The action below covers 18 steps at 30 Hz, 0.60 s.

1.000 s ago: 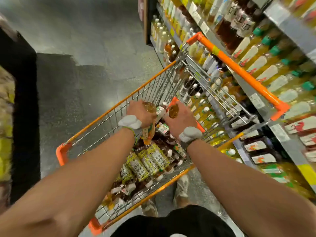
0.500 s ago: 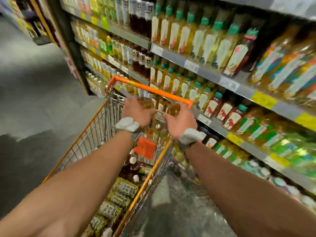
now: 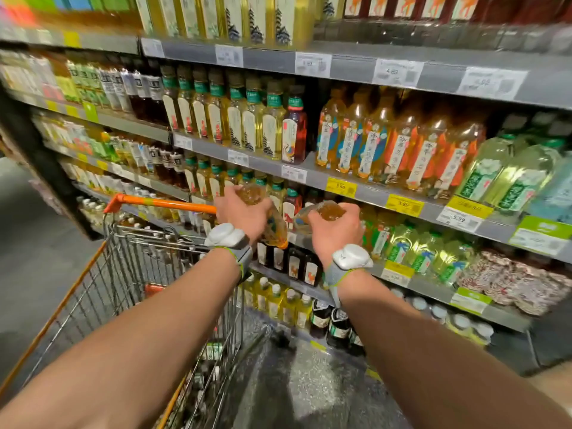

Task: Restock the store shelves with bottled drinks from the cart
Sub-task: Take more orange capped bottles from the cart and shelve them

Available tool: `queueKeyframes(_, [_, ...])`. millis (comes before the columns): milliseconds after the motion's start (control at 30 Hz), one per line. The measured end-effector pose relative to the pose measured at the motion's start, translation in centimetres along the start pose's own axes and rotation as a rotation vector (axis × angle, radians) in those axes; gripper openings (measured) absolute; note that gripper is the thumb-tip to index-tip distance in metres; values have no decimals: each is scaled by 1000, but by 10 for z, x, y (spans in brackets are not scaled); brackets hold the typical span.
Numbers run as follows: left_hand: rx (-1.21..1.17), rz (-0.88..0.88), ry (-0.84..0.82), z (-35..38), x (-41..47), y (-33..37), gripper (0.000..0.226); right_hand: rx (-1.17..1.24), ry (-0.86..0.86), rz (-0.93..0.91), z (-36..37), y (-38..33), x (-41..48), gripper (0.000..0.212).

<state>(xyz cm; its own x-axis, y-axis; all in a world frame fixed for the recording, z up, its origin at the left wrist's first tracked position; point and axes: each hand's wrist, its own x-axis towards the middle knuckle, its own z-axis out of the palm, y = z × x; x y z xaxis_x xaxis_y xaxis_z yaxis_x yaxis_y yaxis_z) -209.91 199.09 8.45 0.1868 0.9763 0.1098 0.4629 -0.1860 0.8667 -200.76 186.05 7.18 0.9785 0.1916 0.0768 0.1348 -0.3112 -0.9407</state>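
My left hand (image 3: 240, 213) grips an amber tea bottle (image 3: 274, 229) held upside down, its orange cap low by my wrist. My right hand (image 3: 339, 226) grips a second amber bottle (image 3: 312, 213) lying sideways, its base toward me. Both hands hover in front of the store shelves (image 3: 356, 187), level with the third shelf down. The wire cart (image 3: 130, 274) with an orange handle (image 3: 161, 203) stands at lower left, under my left forearm. Most of its load is hidden.
Every shelf level is packed with rows of bottled teas, yellow, amber and dark. Price tags (image 3: 340, 187) line the shelf edges. A dark upright post (image 3: 37, 156) ends the shelf unit on the left. Grey floor (image 3: 31, 258) lies left of the cart.
Both hands lifted their bottles out of the cart and carried them up toward the shelves. My view swung from the cart basket to face the shelves.
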Motion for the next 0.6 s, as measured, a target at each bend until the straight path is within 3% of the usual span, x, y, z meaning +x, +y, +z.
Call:
queueKeyframes(67, [-137,-96,49,17,-4,9,65,99,18,112,-16,3,14,52])
queueKeyframes(133, [-209,-188,45,30,-3,14,82,196,32,260,-28,4,23,56])
queueKeyframes(233, [-367,-358,-94,36,-6,20,109,512,69,486,-39,5,30,68])
queueKeyframes(333, [-652,-535,-241,37,-15,25,86,746,41,604,-38,4,30,70])
queueKeyframes(433, [-787,-616,-421,33,-21,30,20,846,-48,653,-33,-3,24,51])
queueKeyframes(600, [-877,-679,-561,21,-6,29,15,929,-253,643,-22,-16,21,31])
